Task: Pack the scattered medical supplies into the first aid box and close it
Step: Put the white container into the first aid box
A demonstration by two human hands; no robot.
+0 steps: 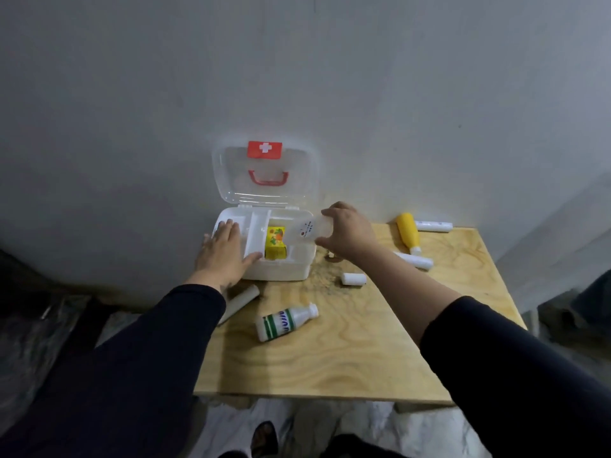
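Over the open first aid box [264,269], right hand [347,231] clamped around a translucent plastic bottle [309,230], tilted neck-down toward the right compartment, probably to slide it in beside the yellow carton [275,244] already lying there. Left hand [222,251] spread flat, fingers open, on the box's left rim and inner tray, gripping nothing, apparently just pinning the box so it doesn't skate on the plywood table [330,358]. Clear lid [264,173] standing upright against the wall, red handle and cross showing. Bottle frosted and see-through, small printed label facing up, cap hidden. Waiting on the table: green-striped white bottle [284,322], yellow bottle [408,231], several white tubes [353,279].
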